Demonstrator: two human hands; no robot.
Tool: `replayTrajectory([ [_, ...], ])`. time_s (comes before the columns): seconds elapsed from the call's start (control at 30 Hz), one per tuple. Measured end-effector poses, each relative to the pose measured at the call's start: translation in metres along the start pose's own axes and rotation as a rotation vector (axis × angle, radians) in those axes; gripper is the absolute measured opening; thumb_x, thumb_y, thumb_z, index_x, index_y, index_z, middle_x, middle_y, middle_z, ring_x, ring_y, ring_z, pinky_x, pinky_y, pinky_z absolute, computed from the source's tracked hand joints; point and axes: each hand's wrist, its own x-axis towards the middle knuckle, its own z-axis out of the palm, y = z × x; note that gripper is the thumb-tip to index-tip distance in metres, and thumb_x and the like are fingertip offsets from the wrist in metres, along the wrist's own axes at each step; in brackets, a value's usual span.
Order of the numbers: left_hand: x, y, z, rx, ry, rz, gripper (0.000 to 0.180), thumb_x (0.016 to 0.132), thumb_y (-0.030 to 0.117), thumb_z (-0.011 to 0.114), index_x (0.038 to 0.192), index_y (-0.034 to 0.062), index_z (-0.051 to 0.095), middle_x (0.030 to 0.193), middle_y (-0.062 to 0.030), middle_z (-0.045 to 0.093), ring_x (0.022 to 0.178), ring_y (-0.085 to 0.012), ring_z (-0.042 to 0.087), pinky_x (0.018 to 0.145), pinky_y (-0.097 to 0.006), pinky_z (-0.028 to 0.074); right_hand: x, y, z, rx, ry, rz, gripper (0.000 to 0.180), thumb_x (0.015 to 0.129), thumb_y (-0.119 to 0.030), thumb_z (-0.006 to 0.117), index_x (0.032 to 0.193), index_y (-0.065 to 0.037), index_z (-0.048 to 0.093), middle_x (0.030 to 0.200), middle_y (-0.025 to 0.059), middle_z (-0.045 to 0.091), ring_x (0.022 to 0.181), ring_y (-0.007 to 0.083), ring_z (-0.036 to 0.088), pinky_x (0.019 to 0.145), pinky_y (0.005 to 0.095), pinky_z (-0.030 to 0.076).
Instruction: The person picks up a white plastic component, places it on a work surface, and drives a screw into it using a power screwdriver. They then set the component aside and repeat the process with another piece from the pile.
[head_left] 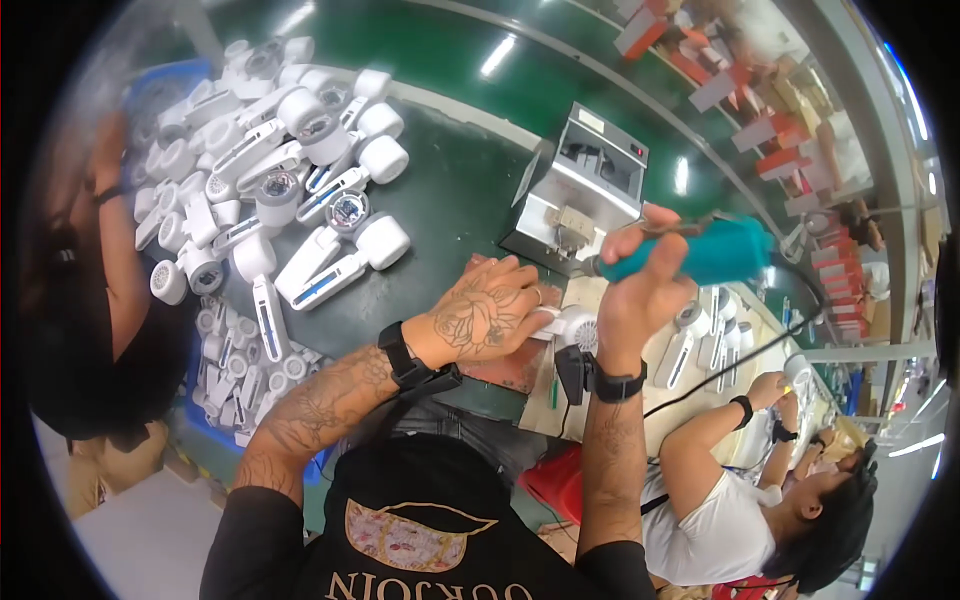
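Note:
My right hand (640,290) is raised and wrapped round a teal electric screwdriver (700,252), whose dark cord trails off to the right. The screwdriver's narrow end points left, toward the front of a metal screw feeder (575,195). Lower down, my left hand (490,308) reaches across a reddish-brown mat (500,372), its fingers closed on a white handheld fan (578,328). The fan's round, grilled head shows beside my right wrist; my left fingers cover part of its body.
A large heap of white handheld fans (280,150) covers the bench's left side, with more in a blue bin (215,415) below. More white fans (700,335) lie to the right, near a co-worker in a white shirt (725,520). Another person (110,300) is at far left.

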Motion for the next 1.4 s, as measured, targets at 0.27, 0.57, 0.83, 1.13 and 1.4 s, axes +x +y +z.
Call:
replayTrajectory([
  [0.27, -0.015, 0.004, 0.003, 0.103, 0.049, 0.030, 0.047, 0.089, 0.039, 0.064, 0.127, 0.0129, 0.059, 0.115, -0.0077, 0.056, 0.108, -0.0266, 0.051, 0.094, -0.042, 0.042, 0.019, 0.037, 0.019, -0.097, -0.028, -0.051, 0.044, 0.098, -0.040, 0.060, 0.103, 0.003, 0.056, 0.070, 0.0057, 0.056, 0.061, 0.0161, 0.056, 0.056, 0.0277, 0.045],
  [0.57, -0.017, -0.001, 0.003, 0.059, 0.050, -0.004, 0.047, 0.088, 0.038, 0.064, 0.129, 0.0137, 0.058, 0.118, -0.0069, 0.056, 0.110, -0.0273, 0.049, 0.096, -0.045, 0.041, 0.001, 0.023, 0.012, -0.079, -0.058, 0.091, 0.043, 0.096, -0.040, 0.062, 0.101, 0.002, 0.056, 0.069, 0.0068, 0.055, 0.058, 0.0167, 0.055, 0.054, 0.0288, 0.045],
  [0.83, -0.017, 0.001, 0.003, 0.053, 0.090, 0.017, 0.047, 0.089, 0.038, 0.062, 0.125, 0.0091, 0.060, 0.116, -0.0088, 0.056, 0.110, -0.0272, 0.050, 0.093, -0.042, 0.041, -0.040, 0.002, -0.016, -0.060, -0.055, 0.087, 0.058, 0.090, -0.051, 0.066, 0.106, 0.004, 0.053, 0.066, 0.0070, 0.052, 0.056, 0.0173, 0.052, 0.052, 0.0301, 0.043],
  [1.13, -0.015, 0.000, 0.008, 0.049, 0.076, -0.002, 0.046, 0.088, 0.040, 0.065, 0.124, 0.0108, 0.061, 0.118, -0.0084, 0.056, 0.110, -0.0292, 0.051, 0.097, -0.046, 0.039, -0.043, 0.014, -0.018, -0.009, -0.076, 0.121, 0.044, 0.093, -0.041, 0.065, 0.098, 0.001, 0.052, 0.066, 0.0071, 0.051, 0.055, 0.0183, 0.050, 0.052, 0.0308, 0.042],
  [1.4, -0.013, 0.002, 0.003, 0.133, 0.039, 0.018, 0.051, 0.089, 0.039, 0.062, 0.130, 0.0086, 0.056, 0.115, -0.0091, 0.056, 0.109, -0.0273, 0.051, 0.095, -0.043, 0.039, -0.043, 0.015, -0.018, 0.027, -0.084, 0.140, 0.040, 0.095, -0.037, 0.065, 0.093, 0.000, 0.050, 0.067, 0.0072, 0.049, 0.056, 0.0177, 0.048, 0.053, 0.0311, 0.043],
])
